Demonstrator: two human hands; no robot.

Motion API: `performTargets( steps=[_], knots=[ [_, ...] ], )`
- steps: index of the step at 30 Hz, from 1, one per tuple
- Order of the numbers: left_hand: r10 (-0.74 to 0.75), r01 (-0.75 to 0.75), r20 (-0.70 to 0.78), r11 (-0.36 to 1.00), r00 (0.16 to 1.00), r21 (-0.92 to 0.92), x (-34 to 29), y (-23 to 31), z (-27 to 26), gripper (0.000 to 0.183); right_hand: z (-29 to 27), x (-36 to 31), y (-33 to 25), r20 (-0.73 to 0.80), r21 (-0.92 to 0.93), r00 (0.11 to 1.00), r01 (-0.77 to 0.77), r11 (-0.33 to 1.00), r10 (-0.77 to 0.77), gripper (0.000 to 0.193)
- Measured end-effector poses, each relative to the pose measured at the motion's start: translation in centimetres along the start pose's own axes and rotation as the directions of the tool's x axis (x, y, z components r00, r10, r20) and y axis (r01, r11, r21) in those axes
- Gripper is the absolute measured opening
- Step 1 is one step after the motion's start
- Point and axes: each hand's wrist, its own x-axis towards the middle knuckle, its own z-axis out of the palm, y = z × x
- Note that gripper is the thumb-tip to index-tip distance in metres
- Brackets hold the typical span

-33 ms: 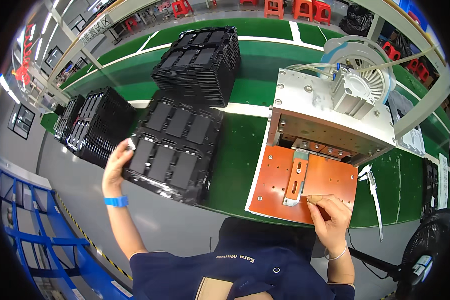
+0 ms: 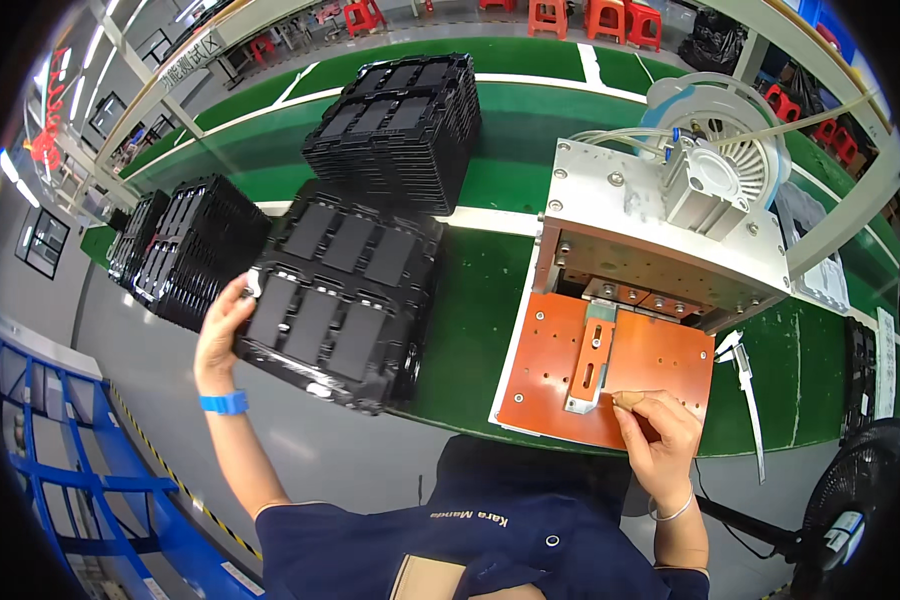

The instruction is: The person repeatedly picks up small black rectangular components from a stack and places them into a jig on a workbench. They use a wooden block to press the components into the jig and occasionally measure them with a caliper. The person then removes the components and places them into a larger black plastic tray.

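Note:
My left hand [image 2: 220,330], with a blue band at the wrist, grips the left edge of a black plastic tray [image 2: 255,352] on top of a stack. Flat dark rectangular pieces [image 2: 352,347] lie in the tray's pockets. A small whitish spot shows by the left fingertips; I cannot tell what it is. My right hand [image 2: 662,432] is pinched closed just over an orange base plate [image 2: 660,375]. What its fingertips hold is too small to make out. Left of those fingertips, an orange slotted bar [image 2: 592,360] is fixed on the plate.
Behind the plate stands a metal press [image 2: 660,200] with an air cylinder. A caliper [image 2: 745,390] lies to its right. More black tray stacks [image 2: 400,130] stand at the back and the left [image 2: 195,250]. A black fan [image 2: 855,490] is at the lower right, a blue rack [image 2: 80,480] lower left.
The top tray and my left hand have shifted slightly to the left together. My right hand has stayed over the orange plate.

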Motion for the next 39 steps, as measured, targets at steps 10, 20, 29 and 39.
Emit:
performTargets(
  steps=[10, 20, 29, 39],
  knots=[
    [0.196, -0.201, 0.106, 0.979, 0.975, 0.034, 8.0, 11.1, 0.0, 0.051, 0.1, -0.4, -0.4, 0.007, -0.01, 1.0, -0.031, 0.999, 0.031, 0.01],
    [0.163, -0.159, 0.037, 0.984, 0.986, -0.086, 30.0, 6.4, 4.3, 0.054, 0.1, 0.4, -0.3, -0.01, 0.01, 1.0, -0.011, 1.0, 0.011, 0.007],
    [0.297, -0.237, -0.061, 0.856, 0.953, 0.458, 31.9, 2.9, 6.3, 0.049, 0.1, 0.4, -0.3, -0.008, -0.022, 0.998, -0.059, 0.998, 0.059, 0.008],
    [0.699, -0.068, -0.342, 0.488, 0.628, 0.87, 15.2, -3.2, 9.8, 0.033, -2.1, 2.9, -1.3, 0.125, -0.021, 0.992, 0.033, 0.999, -0.03, 0.017]
  ],
)
